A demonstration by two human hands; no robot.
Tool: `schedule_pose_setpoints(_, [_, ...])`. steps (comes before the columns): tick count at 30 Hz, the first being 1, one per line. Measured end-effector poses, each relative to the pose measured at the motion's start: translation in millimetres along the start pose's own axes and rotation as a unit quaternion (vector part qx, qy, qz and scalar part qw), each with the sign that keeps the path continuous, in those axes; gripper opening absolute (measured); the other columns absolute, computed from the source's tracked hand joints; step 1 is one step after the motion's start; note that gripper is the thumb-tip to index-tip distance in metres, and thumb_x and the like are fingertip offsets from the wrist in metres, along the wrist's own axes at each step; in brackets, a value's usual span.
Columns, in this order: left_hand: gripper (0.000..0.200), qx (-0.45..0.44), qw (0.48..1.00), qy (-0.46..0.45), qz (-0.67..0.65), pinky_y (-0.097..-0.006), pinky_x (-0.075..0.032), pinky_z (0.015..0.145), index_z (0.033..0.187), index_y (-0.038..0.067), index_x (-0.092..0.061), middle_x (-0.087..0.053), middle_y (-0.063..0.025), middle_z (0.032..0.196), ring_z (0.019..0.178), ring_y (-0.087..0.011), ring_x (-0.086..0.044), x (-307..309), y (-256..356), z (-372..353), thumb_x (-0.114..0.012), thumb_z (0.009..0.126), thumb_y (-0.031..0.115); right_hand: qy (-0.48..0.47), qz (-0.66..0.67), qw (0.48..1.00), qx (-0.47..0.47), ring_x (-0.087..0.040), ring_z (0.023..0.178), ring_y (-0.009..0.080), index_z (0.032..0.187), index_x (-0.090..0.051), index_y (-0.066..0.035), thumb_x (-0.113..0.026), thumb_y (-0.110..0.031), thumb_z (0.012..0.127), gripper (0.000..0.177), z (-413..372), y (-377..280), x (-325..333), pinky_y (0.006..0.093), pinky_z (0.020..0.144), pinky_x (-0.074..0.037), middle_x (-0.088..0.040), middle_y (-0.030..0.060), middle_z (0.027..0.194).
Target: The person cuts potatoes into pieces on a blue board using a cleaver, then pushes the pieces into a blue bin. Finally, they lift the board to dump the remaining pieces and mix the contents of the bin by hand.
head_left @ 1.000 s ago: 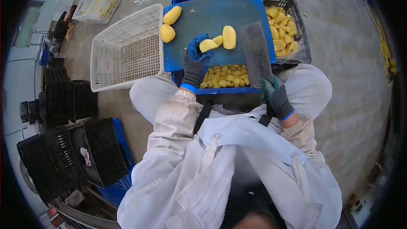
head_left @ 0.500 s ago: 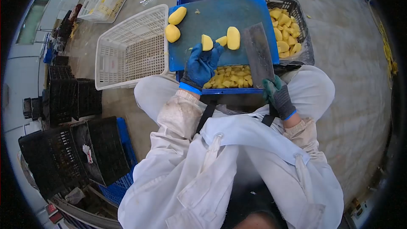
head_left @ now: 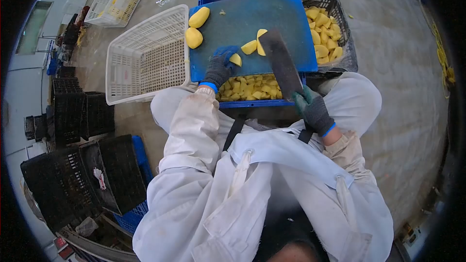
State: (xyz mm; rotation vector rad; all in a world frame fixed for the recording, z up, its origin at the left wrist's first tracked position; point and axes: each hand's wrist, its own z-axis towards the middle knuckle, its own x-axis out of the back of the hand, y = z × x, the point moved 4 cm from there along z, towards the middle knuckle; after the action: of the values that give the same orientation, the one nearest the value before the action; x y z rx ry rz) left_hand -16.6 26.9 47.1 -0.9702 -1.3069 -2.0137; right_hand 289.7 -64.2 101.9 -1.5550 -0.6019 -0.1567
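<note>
My left hand point(head_left: 221, 65), in a blue and grey glove, grips a cut potato piece point(head_left: 236, 59) on the blue cutting board point(head_left: 233, 24). My right hand point(head_left: 313, 110), in a green and grey glove, is closed round a cleaver's handle. Its wide dark blade point(head_left: 283, 65) slants up and left over the board. Another potato piece point(head_left: 249, 47) lies between my left hand and the blade. Beside it a potato part point(head_left: 261, 39) is partly covered by the blade. Two whole peeled potatoes point(head_left: 196, 28) rest at the board's left edge.
Below the board's near edge, a blue crate point(head_left: 252, 103) holds potato chunks point(head_left: 250, 87). At the right stands a black basket point(head_left: 347, 34) of larger pieces. A white plastic crate point(head_left: 112, 73) is on the left, with dark crates point(head_left: 58, 179) stacked lower left.
My left hand has moved down and left and turned over, with a potato piece at its fingers. The cleaver has swung left and now overlaps the potato part in the middle.
</note>
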Motion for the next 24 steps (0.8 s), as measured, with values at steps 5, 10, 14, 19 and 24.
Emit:
schedule_pose_setpoints(5, [0.047,0.153,0.982,0.108,0.008,-0.0369,-0.046,0.089,0.119,0.002,-0.053,-0.060,-0.0175,0.110,0.100,-0.0329,-0.059,-1.1,-10.6,-26.1,-0.066,0.074,0.008,-0.063,-0.254,0.964,0.048,-0.063,0.069,0.0355,0.103,-0.060,-0.007,-0.056,-0.029,0.085,0.029,13.7,-14.8,-18.2,0.0455,0.061,-0.048,-0.063,0.0196,0.074])
schedule_pose_setpoints(10, [0.025,0.364,0.845,0.197,-0.339,-0.0288,-0.050,0.077,0.107,0.000,-0.060,-0.065,-0.0103,0.096,0.088,-0.0189,-0.063,-32.2,-28.3,-49.8,-0.062,0.084,0.008,-0.113,-0.329,0.932,0.100,-0.063,0.067,0.0338,0.098,-0.060,-0.008,-0.054,-0.029,0.085,0.026,34.1,-35.7,-29.9,0.0461,0.061,-0.048,-0.064,0.0170,0.071])
schedule_pose_setpoints(14, [0.025,0.388,0.815,0.195,-0.383,-0.0306,-0.051,0.075,0.102,-0.002,-0.061,-0.065,-0.0097,0.094,0.083,-0.0165,-0.061,-37.6,-32.9,-46.1,-0.067,0.082,0.012,-0.147,-0.403,0.898,0.101,-0.064,0.069,0.0326,0.096,-0.060,-0.008,-0.054,-0.028,0.085,0.024,47.0,-45.5,-31.7,0.0464,0.062,-0.048,-0.065,0.0151,0.073])
schedule_pose_setpoints(19, [0.018,0.397,0.778,0.196,-0.446,-0.0295,-0.052,0.065,0.095,-0.001,-0.064,-0.065,-0.0056,0.083,0.073,-0.0132,-0.061,-56.9,-39.4,-39.9,-0.066,0.082,0.012,-0.091,-0.414,0.881,0.210,-0.061,0.062,0.0323,0.087,-0.058,-0.009,-0.059,-0.026,0.082,0.018,57.8,-49.9,-28.5,0.0443,0.056,-0.047,-0.061,0.0132,0.067])
schedule_pose_setpoints(24, [0.020,0.408,0.799,0.171,-0.407,-0.0291,-0.051,0.061,0.093,-0.002,-0.065,-0.066,-0.0062,0.080,0.068,-0.0127,-0.061,-54.9,-41.5,-37.9,-0.067,0.081,0.014,-0.182,-0.432,0.876,0.113,-0.064,0.070,0.0330,0.090,-0.058,-0.008,-0.057,-0.026,0.082,0.019,72.4,-44.1,-45.0,0.0453,0.063,-0.049,-0.064,0.0161,0.074])
